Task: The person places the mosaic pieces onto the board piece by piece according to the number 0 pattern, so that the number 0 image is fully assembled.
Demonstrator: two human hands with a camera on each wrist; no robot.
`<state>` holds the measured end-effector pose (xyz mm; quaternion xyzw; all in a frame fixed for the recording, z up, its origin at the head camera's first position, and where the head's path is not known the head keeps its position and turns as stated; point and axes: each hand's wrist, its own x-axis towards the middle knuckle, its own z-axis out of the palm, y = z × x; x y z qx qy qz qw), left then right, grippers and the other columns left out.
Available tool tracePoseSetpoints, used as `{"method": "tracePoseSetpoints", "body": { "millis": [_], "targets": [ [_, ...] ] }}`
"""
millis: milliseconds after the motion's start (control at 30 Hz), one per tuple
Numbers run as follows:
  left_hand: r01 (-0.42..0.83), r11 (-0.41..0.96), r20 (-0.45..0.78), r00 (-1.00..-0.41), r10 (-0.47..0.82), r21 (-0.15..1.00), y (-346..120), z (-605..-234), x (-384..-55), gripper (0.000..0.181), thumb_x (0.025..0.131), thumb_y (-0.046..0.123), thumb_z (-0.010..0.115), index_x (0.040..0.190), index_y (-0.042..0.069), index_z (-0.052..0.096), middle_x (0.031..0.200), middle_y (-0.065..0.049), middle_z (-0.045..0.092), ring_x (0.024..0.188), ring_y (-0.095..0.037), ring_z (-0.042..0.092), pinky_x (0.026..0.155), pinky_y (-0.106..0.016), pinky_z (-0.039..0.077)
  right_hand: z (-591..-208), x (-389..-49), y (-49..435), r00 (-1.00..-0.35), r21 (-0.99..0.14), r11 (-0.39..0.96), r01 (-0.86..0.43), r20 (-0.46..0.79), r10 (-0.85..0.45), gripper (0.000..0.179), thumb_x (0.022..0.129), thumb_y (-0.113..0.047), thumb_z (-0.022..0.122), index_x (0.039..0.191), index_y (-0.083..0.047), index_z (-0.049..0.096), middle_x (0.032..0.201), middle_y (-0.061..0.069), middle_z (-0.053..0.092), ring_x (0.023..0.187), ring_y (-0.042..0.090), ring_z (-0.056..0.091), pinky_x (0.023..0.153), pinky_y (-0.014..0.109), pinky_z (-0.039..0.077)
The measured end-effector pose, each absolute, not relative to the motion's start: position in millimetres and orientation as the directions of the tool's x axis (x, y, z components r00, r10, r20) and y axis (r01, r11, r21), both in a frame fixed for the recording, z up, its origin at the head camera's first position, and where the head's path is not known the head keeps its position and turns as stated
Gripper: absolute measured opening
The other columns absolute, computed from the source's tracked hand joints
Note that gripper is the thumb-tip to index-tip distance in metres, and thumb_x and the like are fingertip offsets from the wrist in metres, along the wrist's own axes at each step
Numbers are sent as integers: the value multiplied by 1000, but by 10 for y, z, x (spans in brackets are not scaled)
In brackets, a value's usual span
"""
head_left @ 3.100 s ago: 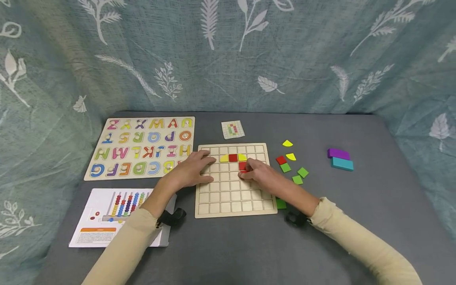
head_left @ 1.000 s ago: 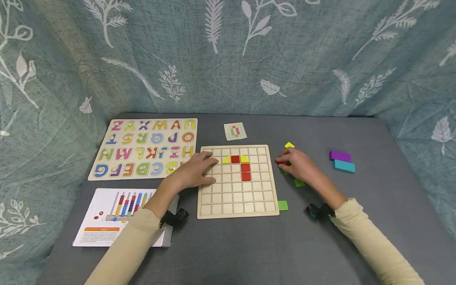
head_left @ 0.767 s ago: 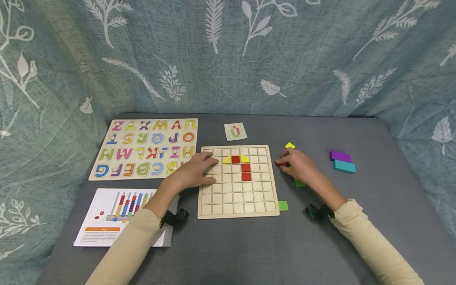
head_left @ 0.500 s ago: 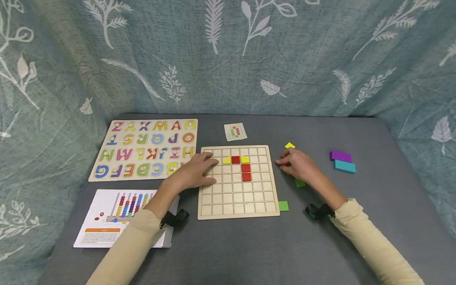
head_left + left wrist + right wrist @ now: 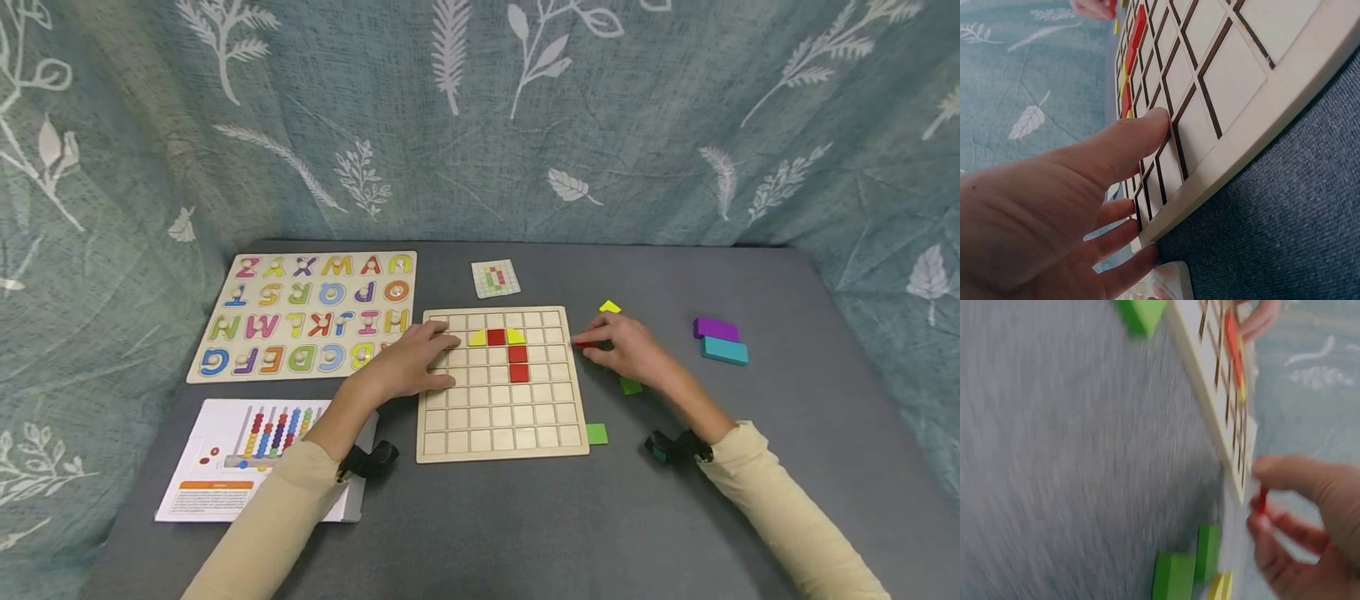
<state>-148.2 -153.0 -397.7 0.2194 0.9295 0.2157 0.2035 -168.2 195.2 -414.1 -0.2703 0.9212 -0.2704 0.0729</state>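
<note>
The right hand pinches 1 red tile between thumb and fingertips, near the right edge of the grid board. The left hand, fingers spread and not gripping, rests on the left edge. Recommended: brace the board against sliding, level the tile over its cell, square its corners to the grid lines, then press flat. The pattern card is too small to read reliably. The right hand partly hides the green tiles; the right wrist view is blurred.
</note>
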Motion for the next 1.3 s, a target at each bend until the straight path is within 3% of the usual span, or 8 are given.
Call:
{"method": "tracePoseSetpoints", "body": {
  "millis": [167, 267, 633, 1300],
  "targets": [
    [309, 811, -284, -826, 488, 497, -1541, -3952, -1477, 61, 90, 28, 69, 143, 10, 47, 157, -18, 29, 145, -38, 25, 109, -58, 35, -4151, -1588, 1768, -730, -630, 516, -580, 121, -673, 22, 85, -4, 71, 107, -5, 75, 107, 13, 64, 80, 15, 57, 65, 23, 47],
    [313, 806, -278, -824, 493, 502, -1538, -3947, -1477, 61, 90, 28, 69, 143, 9, 47, 157, -18, 29, 144, -38, 26, 110, -57, 35, -4175, -1531, 1631, -691, -668, 457, -587, 120, -713, 21, 86, -6, 71, 106, -6, 75, 107, 10, 64, 76, 9, 54, 64, 22, 47],
    [313, 817, -299, -818, 491, 483, -1507, -3963, -1488, 62, 90, 31, 69, 144, 10, 46, 157, -18, 29, 144, -37, 27, 111, -56, 34, -4219, -1514, 1270, -655, -705, 441, -555, 44, -754, 20, 87, -11, 72, 107, -11, 76, 108, 5, 67, 81, 7, 56, 69, 20, 50],
    [315, 822, -299, -820, 487, 475, -1505, -3976, -1489, 61, 90, 30, 69, 144, 10, 47, 156, -18, 30, 145, -38, 27, 111, -56, 34, -4225, -1548, 1231, -663, -672, 491, -555, 1, -749, 20, 87, -11, 71, 107, -10, 75, 109, 6, 68, 83, 10, 58, 71, 21, 51]
  ]
}}
